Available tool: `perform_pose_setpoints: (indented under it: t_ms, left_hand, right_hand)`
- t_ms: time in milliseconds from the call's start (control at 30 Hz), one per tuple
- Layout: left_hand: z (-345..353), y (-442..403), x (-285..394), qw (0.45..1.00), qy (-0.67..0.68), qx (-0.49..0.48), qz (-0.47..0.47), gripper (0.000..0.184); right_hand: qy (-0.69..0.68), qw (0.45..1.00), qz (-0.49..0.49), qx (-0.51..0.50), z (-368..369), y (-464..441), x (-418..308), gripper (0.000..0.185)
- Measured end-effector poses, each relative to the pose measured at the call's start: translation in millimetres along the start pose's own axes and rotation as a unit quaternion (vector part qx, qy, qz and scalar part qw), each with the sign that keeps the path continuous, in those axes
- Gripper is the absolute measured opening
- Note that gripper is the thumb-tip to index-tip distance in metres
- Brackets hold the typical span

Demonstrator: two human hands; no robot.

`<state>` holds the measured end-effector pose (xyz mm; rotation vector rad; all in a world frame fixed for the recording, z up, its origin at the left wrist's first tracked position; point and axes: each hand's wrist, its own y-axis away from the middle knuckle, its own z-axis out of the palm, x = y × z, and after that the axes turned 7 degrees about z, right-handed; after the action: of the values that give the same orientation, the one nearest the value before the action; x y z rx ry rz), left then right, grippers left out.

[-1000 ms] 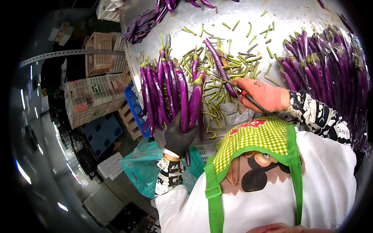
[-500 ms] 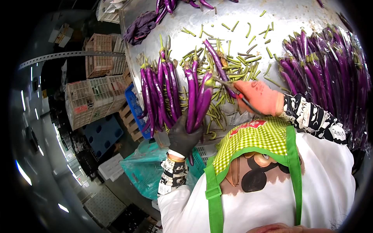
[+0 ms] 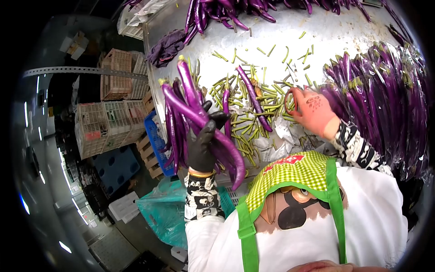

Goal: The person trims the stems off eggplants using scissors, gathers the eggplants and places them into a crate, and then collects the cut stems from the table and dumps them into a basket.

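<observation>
My left hand (image 3: pixel 202 147), in a black glove, is closed around long purple eggplants (image 3: pixel 230 156) at the left of the table. Their stem ends point up and to the left, over a row of other eggplants (image 3: pixel 171 136). In an orange glove, my right hand (image 3: pixel 315 112) grips scissors with red handles (image 3: pixel 291 100); the blades are hard to make out. Between the hands, one eggplant (image 3: pixel 253 97) lies on cut green stems (image 3: pixel 244 136). A further eggplant (image 3: pixel 226 106) stands out just right of my left fingers.
Clear-wrapped bundles of eggplants (image 3: pixel 376 104) lie at the right. More eggplants (image 3: pixel 226 11) are piled along the far side of the metal table (image 3: pixel 263 38), near a dark cloth (image 3: pixel 166 47). Plastic crates (image 3: pixel 106 124), a blue basket (image 3: pixel 156 136) and a teal bag (image 3: pixel 163 206) stand at the left.
My left hand has shifted left and up, tilting its eggplants over the row. My right hand has moved away to the right with the scissors. More of the table's far side shows.
</observation>
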<state>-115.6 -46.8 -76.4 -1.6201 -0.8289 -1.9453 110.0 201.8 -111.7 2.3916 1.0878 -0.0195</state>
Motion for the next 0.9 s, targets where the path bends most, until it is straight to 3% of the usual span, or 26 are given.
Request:
perform_pose_setpoints:
  t_ms: [67, 100, 133, 200, 233, 267, 300, 367, 400, 433, 500, 533, 600, 667, 700, 733, 833, 900]
  left_hand:
    - [26, -14, -1, 0.991, 0.115, 0.032, -0.059, 0.048]
    - [46, -17, 3, 0.986, 0.147, 0.034, -0.071, 0.048]
    - [69, -19, 18, 0.987, 0.136, -0.005, -0.079, 0.049]
    - [109, -26, 13, 0.99, 0.141, -0.018, 0.009, 0.044]
    - [117, -30, -10, 0.992, 0.122, -0.043, 0.013, 0.038]
    - [129, -32, -5, 0.991, 0.128, -0.033, 0.031, 0.037]
    - [124, -35, 10, 0.988, 0.107, -0.087, -0.066, 0.041]
    - [121, -38, 2, 0.989, 0.048, -0.139, 0.024, 0.057]
    - [119, -37, 4, 0.986, 0.016, -0.146, 0.076, 0.064]
    - [118, -37, 10, 0.98, 0.035, -0.158, 0.116, 0.074]
    - [107, -36, -7, 0.954, -0.166, -0.079, 0.236, 0.077]
    - [99, -27, -2, 0.949, -0.22, -0.062, 0.217, 0.078]
    - [83, -19, -22, 0.945, -0.284, -0.018, 0.164, 0.072]
    - [63, -6, -54, 0.856, -0.483, 0.079, 0.167, 0.069]
    - [53, 0, -59, 0.839, -0.515, 0.097, 0.146, 0.07]
    - [43, 6, -64, 0.819, -0.548, 0.116, 0.123, 0.07]
    - [14, 53, -57, 0.787, -0.601, 0.138, 0.021, 0.069]
    - [7, 62, -56, 0.8, -0.587, 0.127, -0.009, 0.067]
  right_hand:
    - [-0.219, 0.968, -0.1, 0.064, -38, 17, -24, 0.089]
    - [-0.352, 0.921, -0.145, 0.08, -10, 11, -28, 0.097]
    - [-0.561, 0.807, -0.162, -0.089, -26, 17, -38, 0.103]
    - [-0.693, 0.674, -0.114, -0.228, -28, 17, -63, 0.099]
    - [-0.676, 0.68, -0.131, -0.252, -40, 21, -78, 0.089]
    - [-0.712, 0.67, -0.115, -0.177, -26, 25, -85, 0.069]
    - [-0.704, 0.679, -0.089, -0.19, -21, 22, -81, 0.06]
    - [-0.668, 0.717, -0.048, -0.191, -10, 13, -66, 0.037]
    - [-0.715, 0.681, -0.071, -0.138, -19, 19, -75, 0.034]
    - [-0.685, 0.72, -0.063, -0.09, -20, 14, -69, 0.032]
    - [-0.631, 0.774, -0.04, 0.002, -40, -4, -59, 0.034]
    - [-0.608, 0.792, -0.021, 0.044, -65, -13, -56, 0.037]
    - [-0.622, 0.774, -0.057, 0.101, -91, -62, -26, 0.042]
    - [-0.56, 0.796, -0.113, 0.199, -136, -114, 5, 0.046]
    - [-0.512, 0.826, -0.092, 0.216, -163, -141, 28, 0.048]
    - [-0.478, 0.848, -0.085, 0.214, -192, -170, 52, 0.049]
    - [-0.518, 0.826, -0.131, 0.18, -307, -254, 149, 0.049]
    - [-0.493, 0.846, -0.096, 0.179, -342, -306, 206, 0.051]
